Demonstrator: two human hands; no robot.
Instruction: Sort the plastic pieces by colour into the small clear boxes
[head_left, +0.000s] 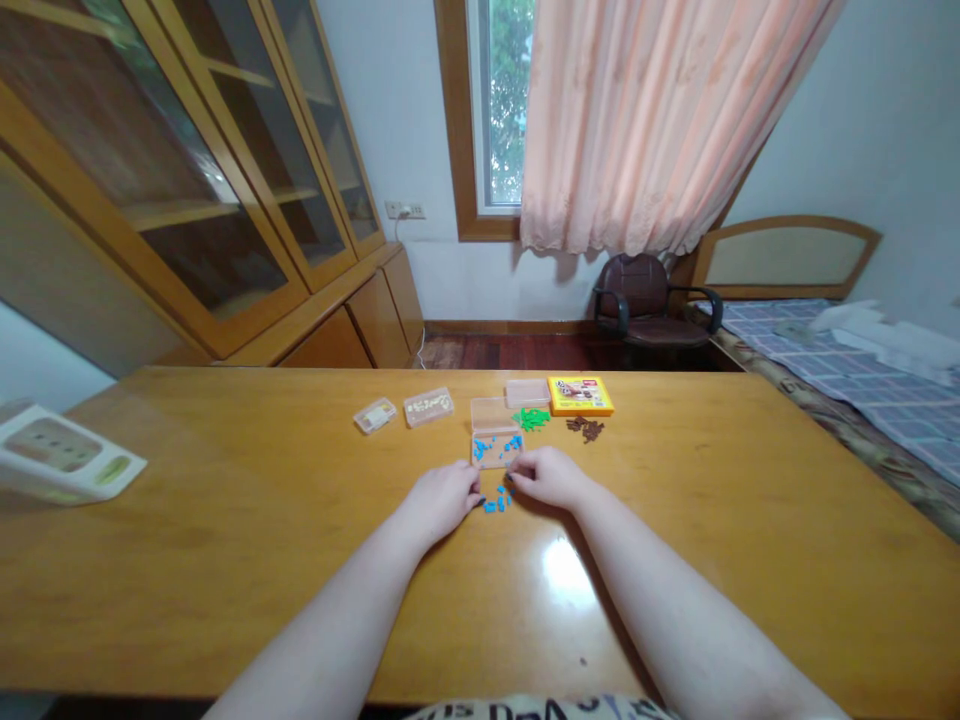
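Note:
Small blue pieces (496,506), seemingly toy building bricks, lie loose on the table between my hands. Just beyond them an open clear plastic box (496,464) holds more blue pieces, its lid (493,414) folded back. My left hand (444,502) rests on the table left of the loose pieces, thumb and fingers drawn together at their edge. On the other side my right hand (551,478) is closed in a pinch by the box's near right corner. Whatever either set of fingertips holds is too small to make out.
Green pieces (533,419) and brown pieces (586,430) lie in piles behind the box. A yellow package (580,396), a clear lid or tray (526,393) and two clear boxes, one with pale pieces (429,407), stand farther back. A white container (64,455) is far left.

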